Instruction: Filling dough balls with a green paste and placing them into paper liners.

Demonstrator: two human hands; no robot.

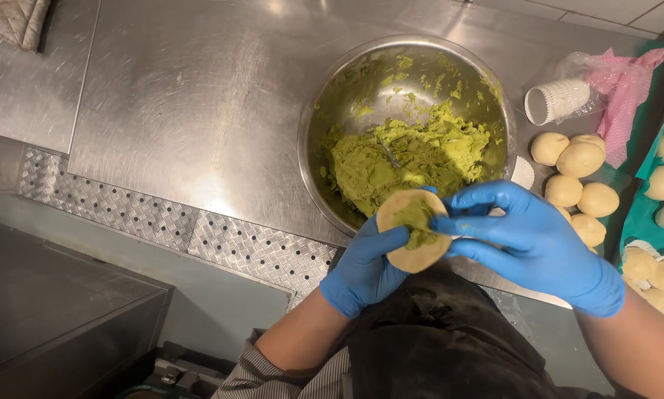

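Blue gloves cover both hands. The left hand point(363, 267) cups a flat round of pale dough point(413, 230) from below, fingers closed around its lower-left edge, and a dab of green filling point(415, 219) sits in the round's middle. The right hand point(528, 244) comes in from three o'clock, its fingertips point(444, 224) pinched narrow on the dough's right edge and touching the filling. At twelve o'clock from the dough, just beyond it, stands a steel mixing bowl point(324, 96) holding a mound of the same green paste point(406, 155), smears up its wall. The bowl rests on a stainless steel counter point(184, 103). At two to three o'clock of the bowl lie pale dough balls point(580, 159), with a stack of white paper cups point(557, 100) and a pink cloth point(628, 89) above them.
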